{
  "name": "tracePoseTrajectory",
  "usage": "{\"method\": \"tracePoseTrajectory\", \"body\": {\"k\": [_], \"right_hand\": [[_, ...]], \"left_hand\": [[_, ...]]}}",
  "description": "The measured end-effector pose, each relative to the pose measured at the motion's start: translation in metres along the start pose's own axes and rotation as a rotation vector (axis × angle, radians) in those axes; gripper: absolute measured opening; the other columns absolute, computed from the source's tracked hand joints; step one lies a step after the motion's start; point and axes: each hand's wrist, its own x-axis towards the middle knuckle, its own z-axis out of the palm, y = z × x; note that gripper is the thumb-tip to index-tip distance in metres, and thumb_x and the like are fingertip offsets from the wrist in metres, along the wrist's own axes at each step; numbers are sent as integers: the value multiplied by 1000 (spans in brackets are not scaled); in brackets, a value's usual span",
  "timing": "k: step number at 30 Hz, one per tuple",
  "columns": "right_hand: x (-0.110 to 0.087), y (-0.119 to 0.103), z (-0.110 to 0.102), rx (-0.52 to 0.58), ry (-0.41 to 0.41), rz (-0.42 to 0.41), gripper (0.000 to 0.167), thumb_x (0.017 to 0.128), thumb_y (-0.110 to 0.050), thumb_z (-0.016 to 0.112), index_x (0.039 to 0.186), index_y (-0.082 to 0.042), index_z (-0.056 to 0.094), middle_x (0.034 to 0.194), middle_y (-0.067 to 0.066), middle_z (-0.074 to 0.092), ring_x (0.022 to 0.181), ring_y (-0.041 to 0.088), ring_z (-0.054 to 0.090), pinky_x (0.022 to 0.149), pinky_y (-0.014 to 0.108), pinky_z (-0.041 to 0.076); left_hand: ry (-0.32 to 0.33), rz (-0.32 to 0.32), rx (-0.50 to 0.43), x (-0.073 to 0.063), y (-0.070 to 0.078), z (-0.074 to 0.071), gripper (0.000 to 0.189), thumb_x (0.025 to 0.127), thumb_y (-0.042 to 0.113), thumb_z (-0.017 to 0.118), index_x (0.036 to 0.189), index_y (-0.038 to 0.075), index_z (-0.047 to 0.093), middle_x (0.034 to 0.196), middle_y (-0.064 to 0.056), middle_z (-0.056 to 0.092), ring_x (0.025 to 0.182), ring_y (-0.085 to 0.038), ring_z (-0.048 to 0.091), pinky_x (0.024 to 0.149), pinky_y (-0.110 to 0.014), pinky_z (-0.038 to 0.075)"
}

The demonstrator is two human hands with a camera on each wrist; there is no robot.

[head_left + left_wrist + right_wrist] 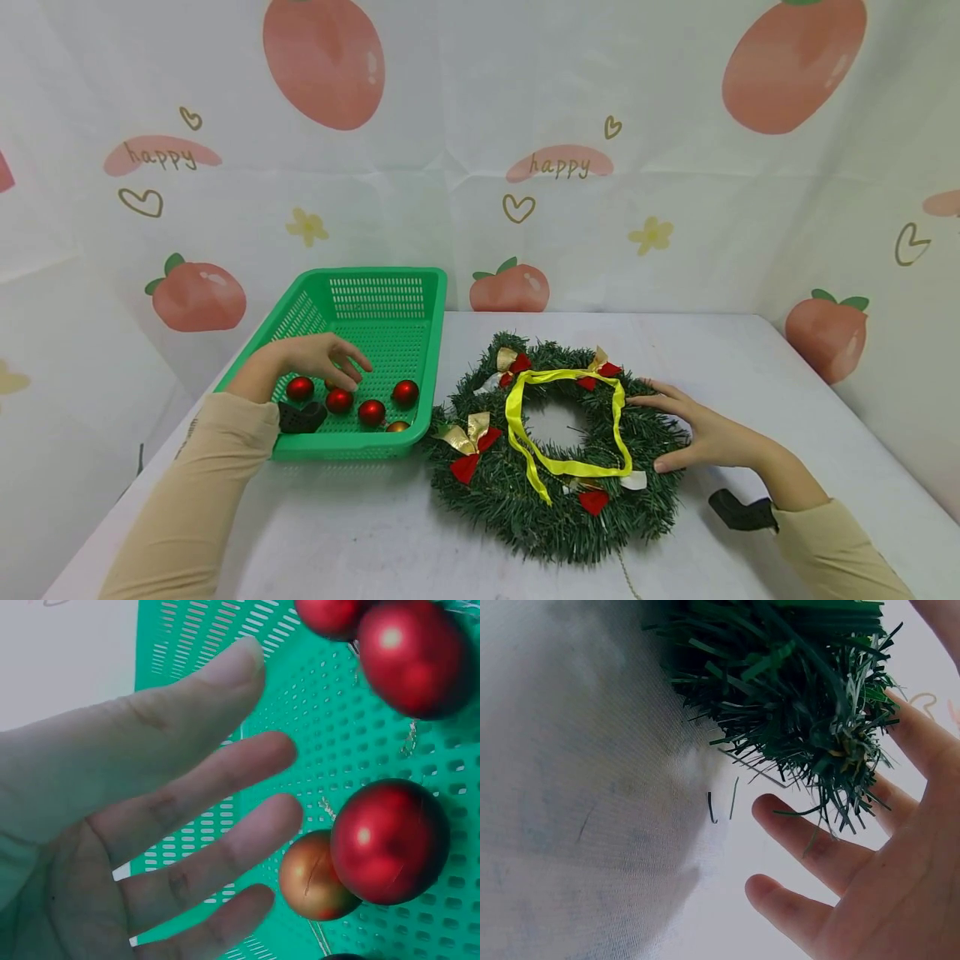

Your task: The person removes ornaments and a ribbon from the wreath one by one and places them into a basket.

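My left hand [318, 358] hovers inside the green basket [441, 333], its fingers extended and holding nothing. Below and beside it lie several shiny red ball ornaments [406, 393]; the left wrist view also shows a gold ball [315, 877] against a red ball [391, 841]. At the right edge of a green tinsel wreath [495, 517] is my right hand [712, 433], fingers spread and fingertips at the greenery. In the right wrist view the wreath's bristly edge [795, 705] overlaps some of the fingers. A yellow ribbon [585, 469] lies in a loose loop on top of the wreath.
Red and gold bows [467, 446] sit around the wreath, which lies flat on the white table [360, 533] beside the basket. A thin beaded string [628, 575] trails from its front. Behind stands a white fruit-print cloth [420, 167].
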Motion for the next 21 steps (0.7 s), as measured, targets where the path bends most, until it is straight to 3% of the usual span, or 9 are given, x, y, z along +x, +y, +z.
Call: {"method": "tracePoseTrajectory", "body": {"k": [7, 10, 14, 21], "right_hand": [[0, 1, 0, 1, -6, -3, 77, 72, -21, 80, 138, -15, 43, 147, 32, 17, 127, 54, 23, 84, 74, 33], [-1, 3, 1, 4, 3, 8, 76, 72, -22, 80, 138, -15, 43, 147, 31, 18, 134, 37, 24, 85, 74, 33], [-1, 3, 2, 5, 10, 19, 76, 72, -22, 80, 138, -17, 43, 148, 30, 18, 135, 20, 23, 86, 74, 33], [-1, 3, 1, 7, 7, 28, 76, 73, -23, 79, 139, -18, 42, 148, 30, 16, 134, 31, 23, 86, 74, 32]], "left_hand": [[193, 115, 18, -1, 9, -1, 39, 90, 23, 62, 121, 1, 59, 118, -21, 63, 108, -31, 61, 90, -43, 50], [252, 173, -4, -3, 23, 0, 37, 91, 23, 61, 122, 3, 58, 119, -20, 62, 109, -34, 61, 91, -43, 51], [275, 246, -11, -7, 51, 4, 34, 92, 22, 59, 122, 5, 58, 118, -17, 62, 108, -32, 63, 89, -40, 52], [273, 374, 43, -8, 97, 25, 31, 91, 21, 61, 119, 9, 61, 115, -10, 65, 100, -22, 66, 89, -37, 53]]}}
